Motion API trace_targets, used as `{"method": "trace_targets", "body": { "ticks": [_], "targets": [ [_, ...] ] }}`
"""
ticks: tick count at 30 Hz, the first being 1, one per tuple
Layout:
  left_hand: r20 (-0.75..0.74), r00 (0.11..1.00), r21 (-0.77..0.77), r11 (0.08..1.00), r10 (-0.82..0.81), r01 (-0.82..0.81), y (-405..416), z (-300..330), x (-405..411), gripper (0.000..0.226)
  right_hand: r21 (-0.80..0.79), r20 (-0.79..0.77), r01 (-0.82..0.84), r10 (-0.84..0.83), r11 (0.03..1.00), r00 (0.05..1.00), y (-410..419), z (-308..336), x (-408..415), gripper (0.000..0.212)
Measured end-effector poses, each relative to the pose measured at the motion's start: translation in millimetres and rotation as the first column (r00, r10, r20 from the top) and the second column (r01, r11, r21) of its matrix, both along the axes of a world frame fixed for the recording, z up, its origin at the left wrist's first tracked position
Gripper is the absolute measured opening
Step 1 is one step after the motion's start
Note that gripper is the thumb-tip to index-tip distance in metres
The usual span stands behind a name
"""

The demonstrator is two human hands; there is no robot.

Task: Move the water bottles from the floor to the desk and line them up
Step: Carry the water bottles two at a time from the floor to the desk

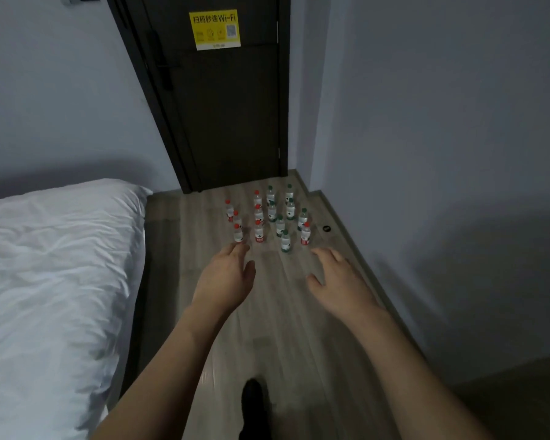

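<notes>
dim room: wood floor (299,312), white bed (51,265), seemingly dark door (229,115).

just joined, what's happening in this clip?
A person is reaching both arms toward a cluster of small water bottles standing upright on the wood floor in front of a dark door. Some have red caps, some green. The left hand and right hand are both open and hold nothing; neither touches a bottle yet. A bed with white bedding lies on the left. No bottle has been picked up at this moment, and the desk is not in view.
</notes>
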State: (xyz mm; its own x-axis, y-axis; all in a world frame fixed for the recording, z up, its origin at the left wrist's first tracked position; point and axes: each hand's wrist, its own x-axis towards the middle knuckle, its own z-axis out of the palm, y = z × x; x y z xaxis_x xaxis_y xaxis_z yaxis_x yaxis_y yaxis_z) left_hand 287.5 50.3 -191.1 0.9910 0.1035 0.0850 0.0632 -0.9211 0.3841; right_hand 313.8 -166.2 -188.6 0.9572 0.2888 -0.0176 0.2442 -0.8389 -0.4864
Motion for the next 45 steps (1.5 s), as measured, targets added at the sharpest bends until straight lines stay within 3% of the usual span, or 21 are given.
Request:
{"method": "trace_targets", "body": {
  "ticks": [10,22,33,39,45],
  "targets": [
    [-0.017,1.000,-0.036,0.999,-0.022,0.022,99.0,-6.2,197.9,0.036,-0.003,0.006,0.028,-0.028,1.000,1.000,89.5,1.8,182.6,0.047],
    [-0.030,0.993,-0.032,0.993,-0.115,0.114,127.6,-16.9,380.3,0.038,-0.006,-0.065,0.087,-0.087,0.996,0.994,117.8,-20.0,352.4,0.054],
    [-0.044,0.990,0.009,0.991,-0.133,0.133,141.1,-29.3,577.4,0.041,0.078,-0.109,0.149,-0.140,0.986,0.984,129.7,-43.3,546.6,0.049],
    [-0.078,0.986,0.037,0.988,-0.147,0.150,143.6,-91.0,653.7,0.036,0.072,-0.133,0.139,-0.128,0.988,0.983,143.7,-93.4,624.0,0.049],
    [-0.065,0.971,0.032,0.972,-0.229,0.231,142.4,-229.7,705.1,0.038,0.087,-0.105,0.194,-0.185,0.977,0.977,151.5,-229.6,680.8,0.050]
  ]
}}
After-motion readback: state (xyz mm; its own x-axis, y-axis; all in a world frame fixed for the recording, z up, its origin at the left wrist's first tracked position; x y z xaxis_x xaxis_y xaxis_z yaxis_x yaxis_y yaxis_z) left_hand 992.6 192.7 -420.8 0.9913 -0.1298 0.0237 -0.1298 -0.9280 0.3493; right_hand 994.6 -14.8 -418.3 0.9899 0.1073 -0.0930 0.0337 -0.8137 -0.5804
